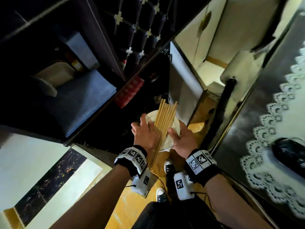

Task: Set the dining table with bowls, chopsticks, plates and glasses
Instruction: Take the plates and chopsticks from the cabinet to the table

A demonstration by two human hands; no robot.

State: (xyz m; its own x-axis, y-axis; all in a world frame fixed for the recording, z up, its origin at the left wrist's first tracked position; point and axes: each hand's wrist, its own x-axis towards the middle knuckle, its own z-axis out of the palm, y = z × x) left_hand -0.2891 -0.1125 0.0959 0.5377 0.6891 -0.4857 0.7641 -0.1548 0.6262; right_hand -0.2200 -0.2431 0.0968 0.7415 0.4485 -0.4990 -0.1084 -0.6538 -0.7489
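A stack of white bowls or plates point(175, 126) is carried between both hands at the centre of the view. A bundle of several light wooden chopsticks point(165, 116) lies across its top, running from the cabinet side down past my left wrist. My left hand point(143, 131) grips the stack's left side and presses on the chopsticks. On the right side, my right hand point(182, 139) holds the stack, thumb over its rim. How many dishes are stacked is hidden.
An open dark cabinet point(102, 52) fills the left, holding a blue folded cloth point(82, 100), a pale tray point(54, 75) and red boxes point(130, 90). The dining table with a white lace cloth point(270, 146) runs along the right, a dark object point(290, 152) resting on it. Yellow floor and my shoes lie below.
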